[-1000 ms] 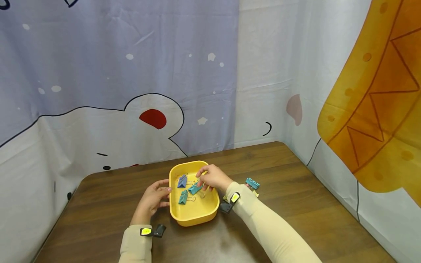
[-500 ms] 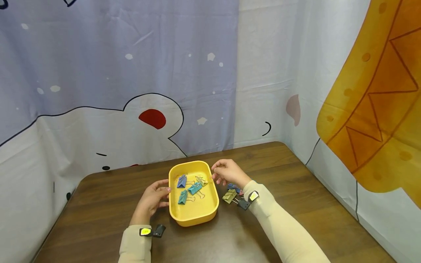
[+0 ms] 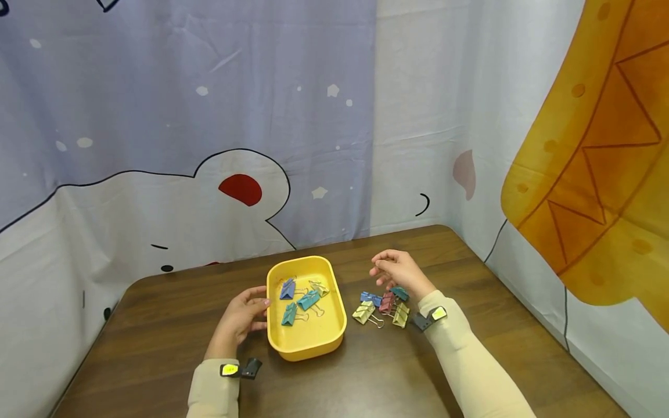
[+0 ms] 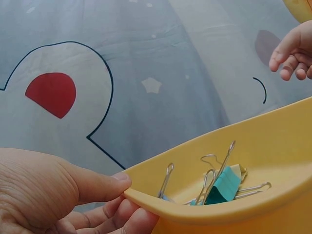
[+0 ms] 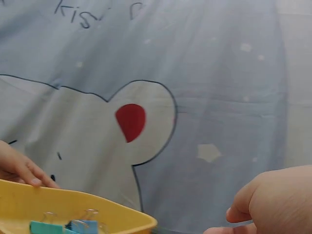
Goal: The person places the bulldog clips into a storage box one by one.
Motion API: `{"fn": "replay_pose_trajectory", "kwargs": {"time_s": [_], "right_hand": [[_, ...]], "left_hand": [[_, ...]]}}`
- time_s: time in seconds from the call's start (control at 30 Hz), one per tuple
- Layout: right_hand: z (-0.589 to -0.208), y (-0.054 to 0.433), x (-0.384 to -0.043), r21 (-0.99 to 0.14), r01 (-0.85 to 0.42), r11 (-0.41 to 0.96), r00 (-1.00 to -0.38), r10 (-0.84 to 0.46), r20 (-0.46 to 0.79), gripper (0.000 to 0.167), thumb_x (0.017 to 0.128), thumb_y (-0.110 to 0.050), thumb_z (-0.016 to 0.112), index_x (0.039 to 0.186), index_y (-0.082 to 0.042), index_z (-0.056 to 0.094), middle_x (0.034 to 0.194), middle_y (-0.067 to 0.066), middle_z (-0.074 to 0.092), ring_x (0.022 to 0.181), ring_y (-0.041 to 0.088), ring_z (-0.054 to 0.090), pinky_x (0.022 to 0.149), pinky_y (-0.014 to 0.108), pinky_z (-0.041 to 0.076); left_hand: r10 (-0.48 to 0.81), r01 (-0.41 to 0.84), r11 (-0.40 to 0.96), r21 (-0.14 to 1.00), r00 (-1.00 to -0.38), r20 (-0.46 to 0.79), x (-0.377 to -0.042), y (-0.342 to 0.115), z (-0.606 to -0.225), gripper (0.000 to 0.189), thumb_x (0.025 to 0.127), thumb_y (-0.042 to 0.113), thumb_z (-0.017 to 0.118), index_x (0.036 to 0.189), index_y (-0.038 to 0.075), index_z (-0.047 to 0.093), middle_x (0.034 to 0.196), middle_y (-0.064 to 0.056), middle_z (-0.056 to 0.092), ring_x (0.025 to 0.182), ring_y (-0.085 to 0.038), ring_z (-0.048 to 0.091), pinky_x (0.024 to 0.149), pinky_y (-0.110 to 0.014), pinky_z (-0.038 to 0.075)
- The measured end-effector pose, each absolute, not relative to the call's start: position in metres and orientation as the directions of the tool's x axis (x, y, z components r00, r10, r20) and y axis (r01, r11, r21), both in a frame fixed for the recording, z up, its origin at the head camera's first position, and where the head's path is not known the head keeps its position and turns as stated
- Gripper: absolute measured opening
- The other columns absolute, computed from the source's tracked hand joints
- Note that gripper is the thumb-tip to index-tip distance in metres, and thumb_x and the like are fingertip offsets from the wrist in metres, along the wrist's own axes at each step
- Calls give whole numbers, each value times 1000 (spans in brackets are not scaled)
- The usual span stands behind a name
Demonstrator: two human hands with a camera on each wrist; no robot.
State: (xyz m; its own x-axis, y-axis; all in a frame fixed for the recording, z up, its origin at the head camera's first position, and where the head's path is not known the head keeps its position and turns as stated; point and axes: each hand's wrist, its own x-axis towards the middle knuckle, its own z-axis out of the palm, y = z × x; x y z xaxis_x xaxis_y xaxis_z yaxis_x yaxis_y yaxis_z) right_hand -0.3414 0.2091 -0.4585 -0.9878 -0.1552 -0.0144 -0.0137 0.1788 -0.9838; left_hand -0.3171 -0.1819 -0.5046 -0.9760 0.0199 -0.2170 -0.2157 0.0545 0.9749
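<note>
My left hand (image 3: 238, 320) pinches the left wall of a yellow plastic tray (image 3: 312, 341), thumb on the rim and fingers beneath it outside. Inside lie a purple-blue binder clip (image 3: 287, 289), two teal binder clips (image 3: 289, 314) and a pale yellow binder clip (image 3: 319, 288). To the tray's right, my right hand (image 3: 402, 273) hovers with loosely bent fingers and nothing seen in them. Just below it on the table is a small pile: a blue clip (image 3: 371, 298), a red clip (image 3: 387, 302), a teal clip (image 3: 399, 293) and two yellow clips (image 3: 363, 312). The right wrist view cuts off most of that hand's fingers.
A brown wooden table (image 3: 172, 325) carries the tray and clips. Behind it and along the right side hangs a printed cloth (image 3: 334, 128). Dark wrist cameras (image 3: 252, 368) jut from both sleeves.
The right hand has drawn back from inside the tray, over its right rim to above the loose pile. A pale yellow clip is now visible in the tray. The left hand keeps its hold.
</note>
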Motion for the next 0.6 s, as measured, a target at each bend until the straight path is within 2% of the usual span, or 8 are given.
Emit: {"fn": "replay_pose_trajectory", "kwargs": {"time_s": [0.13,0.23,0.6], "right_hand": [[-463,223,-341,-985,9,171,-991,-129,-31,19,102,-11,54,116,0,61,105,26,71,64,20,67,49,28,51],[-467,232,-340,-985,33,168,-994,-101,-50,18,102,-12,55,115,-1,61,101,22,72,63,20,67,48,27,49],[-481,249,-337,-954,47,297,-999,16,-44,21,101,-13,55,114,1,61,96,17,74,63,20,68,52,31,50]], "left_hand": [[20,-217,53,975,-976,-219,-317,-182,-504,46,101,6,61,145,4,47,122,-24,60,82,-20,64,65,-35,63],[20,-217,51,975,-976,-219,-317,-181,-503,47,100,6,62,145,4,46,122,-24,60,83,-21,64,66,-37,63],[18,-222,45,974,-975,-223,-316,-181,-504,48,100,6,62,145,4,46,124,-25,60,84,-22,65,67,-37,63]]}}
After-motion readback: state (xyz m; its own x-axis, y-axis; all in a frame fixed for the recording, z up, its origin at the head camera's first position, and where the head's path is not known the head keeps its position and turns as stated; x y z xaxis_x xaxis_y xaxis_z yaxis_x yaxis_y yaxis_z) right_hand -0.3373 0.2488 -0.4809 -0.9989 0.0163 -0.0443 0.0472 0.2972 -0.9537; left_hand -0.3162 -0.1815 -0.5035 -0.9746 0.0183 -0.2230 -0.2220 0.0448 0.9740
